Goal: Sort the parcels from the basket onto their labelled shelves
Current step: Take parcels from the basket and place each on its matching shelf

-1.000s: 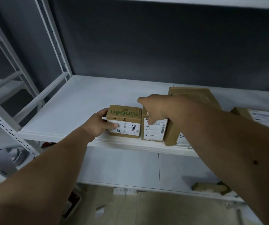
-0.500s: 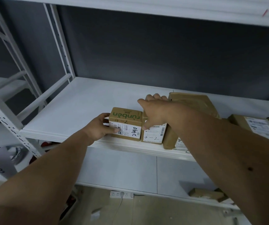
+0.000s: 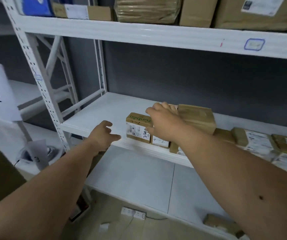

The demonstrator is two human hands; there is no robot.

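The shelf (image 3: 104, 115) is white painted metal, smooth with a faint sheen, on perforated steel uprights (image 3: 40, 87). On it, the small parcel (image 3: 138, 129) is matt brown cardboard with a white paper label. Right of that parcel, the larger parcel (image 3: 197, 118) is wrapped in glossy brown tape.

Shelf (image 3: 94, 116) bare left of parcels (image 3: 138, 130)

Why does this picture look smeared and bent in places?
Head view: motion blur smears the small box and its label, and the left hand; the wide lens bows the upper shelf edge; lighting is dim and even, with no glare.
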